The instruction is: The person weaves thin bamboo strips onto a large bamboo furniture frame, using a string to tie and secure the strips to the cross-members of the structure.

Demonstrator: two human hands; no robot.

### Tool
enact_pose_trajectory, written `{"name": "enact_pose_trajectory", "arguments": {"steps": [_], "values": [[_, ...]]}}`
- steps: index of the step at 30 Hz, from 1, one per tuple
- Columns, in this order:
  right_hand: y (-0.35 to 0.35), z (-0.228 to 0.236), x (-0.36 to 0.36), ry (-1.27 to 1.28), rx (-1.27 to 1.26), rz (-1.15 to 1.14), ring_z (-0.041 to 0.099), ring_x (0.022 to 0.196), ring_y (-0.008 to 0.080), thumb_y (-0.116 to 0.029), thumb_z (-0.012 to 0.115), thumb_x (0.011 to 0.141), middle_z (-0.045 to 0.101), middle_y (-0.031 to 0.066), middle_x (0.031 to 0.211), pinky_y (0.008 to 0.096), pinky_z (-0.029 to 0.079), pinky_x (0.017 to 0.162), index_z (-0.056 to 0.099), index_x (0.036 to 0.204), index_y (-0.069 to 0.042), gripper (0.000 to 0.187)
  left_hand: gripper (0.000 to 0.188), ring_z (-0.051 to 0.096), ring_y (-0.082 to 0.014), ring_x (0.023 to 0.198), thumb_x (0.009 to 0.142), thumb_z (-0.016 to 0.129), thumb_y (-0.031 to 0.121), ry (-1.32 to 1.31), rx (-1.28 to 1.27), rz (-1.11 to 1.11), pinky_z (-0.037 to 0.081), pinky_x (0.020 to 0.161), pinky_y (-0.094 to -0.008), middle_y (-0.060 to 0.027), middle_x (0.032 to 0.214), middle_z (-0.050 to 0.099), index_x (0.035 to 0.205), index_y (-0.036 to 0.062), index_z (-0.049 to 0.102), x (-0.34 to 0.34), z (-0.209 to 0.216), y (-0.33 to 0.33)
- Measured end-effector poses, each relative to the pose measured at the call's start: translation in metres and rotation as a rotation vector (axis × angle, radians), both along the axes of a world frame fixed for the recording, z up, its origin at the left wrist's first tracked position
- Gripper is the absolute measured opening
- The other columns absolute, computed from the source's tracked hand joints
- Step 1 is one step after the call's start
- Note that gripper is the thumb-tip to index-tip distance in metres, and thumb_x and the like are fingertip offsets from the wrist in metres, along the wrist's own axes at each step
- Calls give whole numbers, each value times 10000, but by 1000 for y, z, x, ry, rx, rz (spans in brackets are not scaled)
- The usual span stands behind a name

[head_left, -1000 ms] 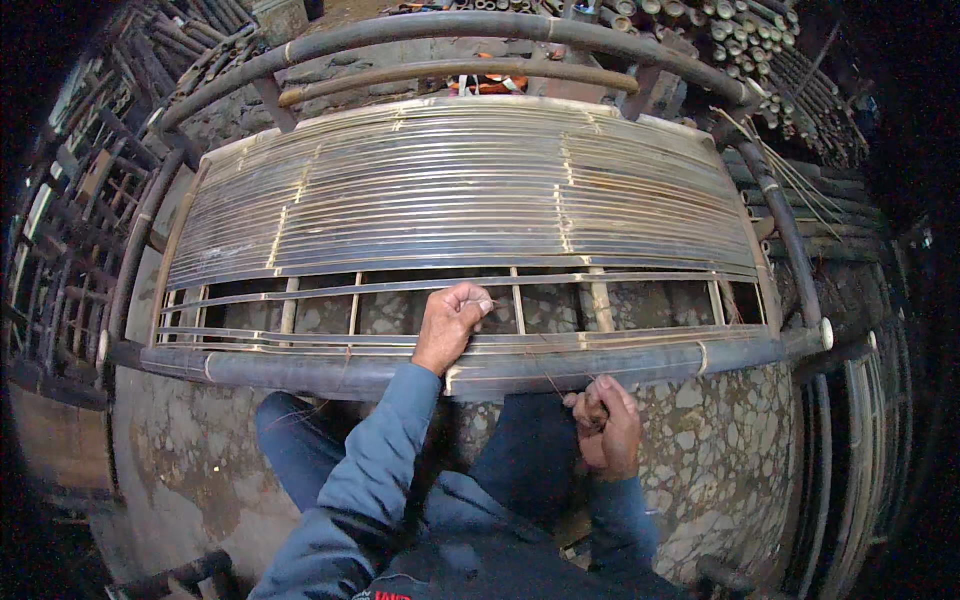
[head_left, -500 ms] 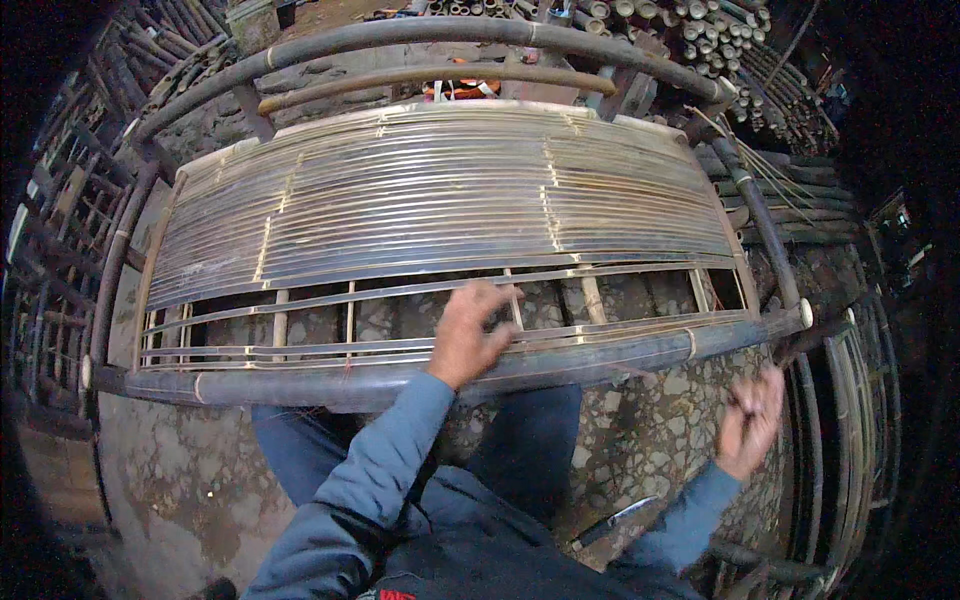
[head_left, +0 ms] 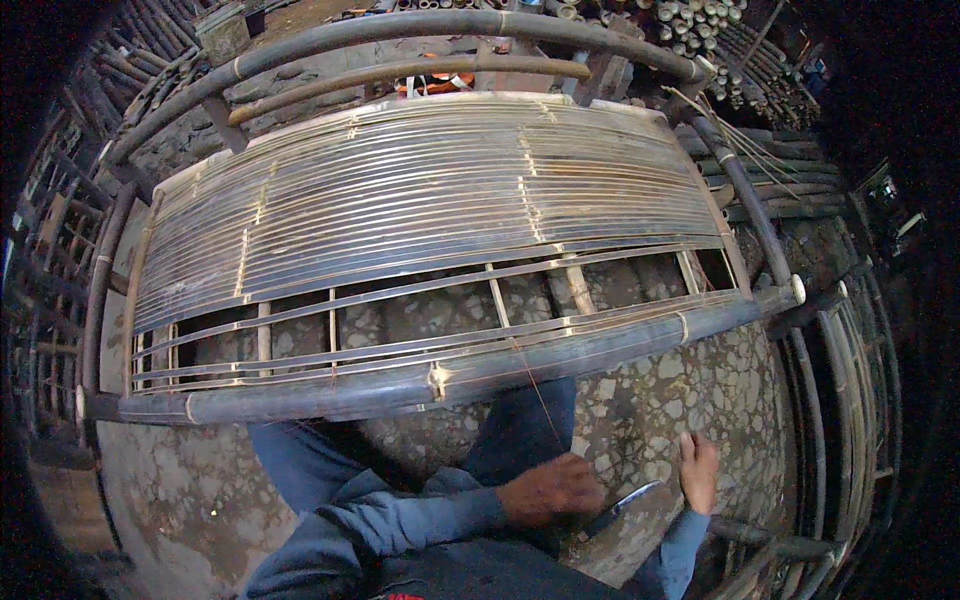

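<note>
In front of me stands a dark bamboo bench [head_left: 330, 395] with a seat of narrow bamboo slats [head_left: 400, 210]. A thin reddish cord [head_left: 540, 400] comes down from the slats behind the front rail towards my left hand. My left hand [head_left: 553, 490] is closed, slightly blurred, in front of my lap, and the cord runs to its fingers. Further right, my right hand [head_left: 698, 472] is raised off the floor with its fingers pressed together; what it pinches, if anything, is too small to see. Below and between the hands lies a knife [head_left: 636, 494] with a bright blade.
Gaps between the loose front slats show crosspieces [head_left: 500, 300] and the stony floor [head_left: 640, 400]. Bamboo frames [head_left: 840, 420] stand at the right. Cut bamboo poles [head_left: 700, 25] are stacked behind, and thin strips [head_left: 740, 135] stick out by the right armrest.
My left hand has come off the front slats, down and right towards my lap, with the cord now stretched to it. My right hand has moved down and left. The view has shifted slightly.
</note>
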State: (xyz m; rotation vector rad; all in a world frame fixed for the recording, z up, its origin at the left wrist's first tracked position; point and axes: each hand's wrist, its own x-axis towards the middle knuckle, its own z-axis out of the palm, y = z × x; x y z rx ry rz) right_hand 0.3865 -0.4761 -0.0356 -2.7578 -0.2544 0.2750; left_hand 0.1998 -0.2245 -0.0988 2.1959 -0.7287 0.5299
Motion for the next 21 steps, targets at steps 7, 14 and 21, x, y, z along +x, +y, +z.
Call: {"name": "enact_pose_trajectory", "arguments": {"steps": [7,14,21], "values": [[204,2,-29,1189,997,197,618,796,126,-224,613,1035,671,43,878,286,495,642,665,1199,8,288,437,533,-267,1116,877,561,202,29,105,-261,401,1091,-498,-74,1136,546,1302,102,572,-9,13,-36],[175,23,-3,530,999,186,444,543,4,-173,691,964,596,-57,686,199,358,465,725,909,-47,142,343,628,-358,1047,832,652,132,259,-237,303,484,923,-479,-128,1071,661,1175,130,661,13,53,61],[166,64,30,462,1642,288,653,897,212,-191,633,1013,639,114,1084,356,516,820,653,994,4,196,130,687,-395,845,838,762,145,567,-32,965,524,717,-488,-192,855,705,859,32,700,51,66,195]]}}
